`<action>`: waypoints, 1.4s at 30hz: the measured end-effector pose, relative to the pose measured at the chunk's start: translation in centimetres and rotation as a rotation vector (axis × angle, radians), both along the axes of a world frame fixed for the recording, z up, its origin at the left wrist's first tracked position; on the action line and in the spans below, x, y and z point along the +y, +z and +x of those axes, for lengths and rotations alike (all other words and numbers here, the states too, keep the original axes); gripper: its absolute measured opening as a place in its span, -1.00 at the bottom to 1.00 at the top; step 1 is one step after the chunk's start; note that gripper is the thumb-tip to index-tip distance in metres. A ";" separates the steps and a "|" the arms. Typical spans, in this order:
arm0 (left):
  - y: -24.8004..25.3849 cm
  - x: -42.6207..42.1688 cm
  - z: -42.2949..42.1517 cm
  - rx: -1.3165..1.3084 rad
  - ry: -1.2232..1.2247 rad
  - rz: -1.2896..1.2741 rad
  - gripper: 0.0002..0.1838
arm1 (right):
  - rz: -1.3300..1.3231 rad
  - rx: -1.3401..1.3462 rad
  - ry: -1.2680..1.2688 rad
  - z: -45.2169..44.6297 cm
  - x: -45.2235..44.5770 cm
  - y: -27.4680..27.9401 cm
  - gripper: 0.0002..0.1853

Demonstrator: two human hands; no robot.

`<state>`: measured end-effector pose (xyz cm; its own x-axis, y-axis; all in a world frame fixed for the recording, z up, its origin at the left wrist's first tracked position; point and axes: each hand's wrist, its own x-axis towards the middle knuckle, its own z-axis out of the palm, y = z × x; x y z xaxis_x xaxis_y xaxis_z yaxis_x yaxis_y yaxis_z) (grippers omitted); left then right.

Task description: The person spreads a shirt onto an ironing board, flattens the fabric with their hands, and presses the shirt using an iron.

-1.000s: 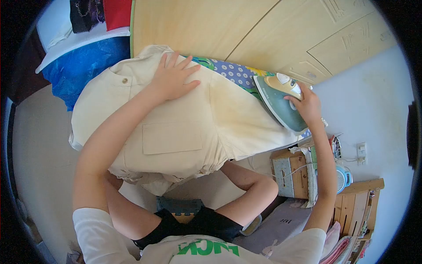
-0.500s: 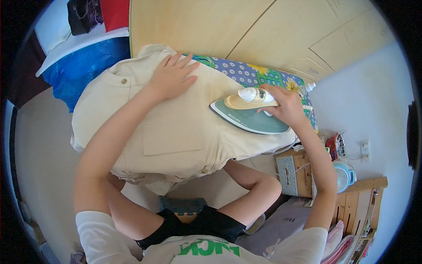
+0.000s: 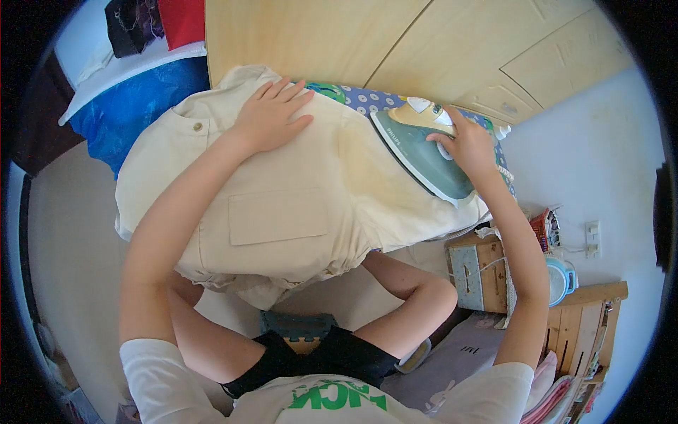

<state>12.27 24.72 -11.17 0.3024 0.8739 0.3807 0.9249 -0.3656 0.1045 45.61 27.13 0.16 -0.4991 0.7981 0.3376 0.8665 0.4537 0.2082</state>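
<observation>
A cream garment [image 3: 282, 191] with a button and a flap pocket lies spread over an ironing board with a patterned cover [image 3: 361, 99]. My left hand [image 3: 272, 116] rests flat on the upper part of the cloth, fingers spread. On the right, my right hand [image 3: 466, 145] is wrapped round the handle of a green and cream iron [image 3: 420, 152]. The iron lies on the garment's sleeve or leg, its tip pointing up and left towards the board's far edge. The garment's lower edge hangs bunched over my lap.
Light wooden cabinet doors [image 3: 311, 42] stand just behind the board. Blue plastic [image 3: 141, 106] covers something at the left. To the right are a wooden box [image 3: 477, 275], a light-blue round container [image 3: 559, 281], a wall socket [image 3: 592, 240] and a wooden rack [image 3: 583, 318].
The iron first moved left over the cloth and turned its tip leftwards, then went back up and right with its tip angled upwards. My left hand has shifted only slightly.
</observation>
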 end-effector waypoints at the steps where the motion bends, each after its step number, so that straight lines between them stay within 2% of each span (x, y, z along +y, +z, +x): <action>1: 0.0 0.1 -0.1 0.009 -0.004 -0.003 -0.47 | 0.002 0.010 0.006 0.5 0.2 -0.2 -0.35; 6: 0.5 -0.1 -0.1 -0.016 -0.089 -0.035 -0.52 | -0.058 0.009 0.079 1.9 -0.6 0.7 -0.34; 8: 0.4 0.1 -0.2 0.039 -0.090 -0.058 -0.54 | -0.037 0.020 0.323 1.7 -0.9 1.1 -0.34; 14: -0.1 0.4 -0.4 -0.012 -0.107 -0.037 -0.57 | -0.114 0.127 0.492 -2.2 -1.0 2.4 -0.35; 18: 0.1 0.4 -0.9 -0.081 -0.117 -0.063 -0.57 | -0.073 0.062 0.592 -4.8 -0.4 0.9 -0.40; 21: 0.0 0.4 -1.1 -0.089 -0.156 -0.060 -0.56 | -0.013 0.113 0.590 -5.1 0.0 0.3 -0.44; 23: 0.2 0.4 -1.0 -0.058 -0.161 -0.055 -0.56 | -0.082 0.064 0.372 -5.0 0.0 0.4 -0.43; 27: 0.0 0.4 -1.2 -0.049 -0.150 -0.063 -0.56 | -0.125 0.026 0.312 -5.3 0.1 1.0 -0.40; 29: -0.4 0.7 -1.4 -0.029 -0.165 -0.012 -0.56 | -0.312 0.180 0.322 -4.8 0.7 1.0 -0.39; 32: -0.3 0.6 -1.6 -0.024 -0.176 -0.006 -0.56 | -0.291 0.089 0.446 -3.9 0.3 1.3 -0.41; 36: -0.4 0.6 -1.5 -0.001 -0.161 -0.003 -0.55 | -0.144 0.107 0.374 -4.5 -0.2 0.8 -0.40; 38: -0.1 0.4 -1.5 -0.014 -0.143 -0.025 -0.55 | -0.226 0.146 0.051 -5.5 0.0 1.2 -0.39; 39: -0.1 0.5 -1.6 -0.010 -0.139 -0.025 -0.55 | -0.226 0.149 0.056 -5.2 0.2 1.0 -0.39; 41: -0.1 0.5 -1.6 -0.044 -0.162 -0.044 -0.55 | -0.192 0.145 0.268 -3.9 0.6 0.6 -0.38; 42: -0.1 0.5 -1.5 -0.043 -0.160 -0.043 -0.55 | -0.190 0.146 0.270 -3.6 0.5 0.8 -0.38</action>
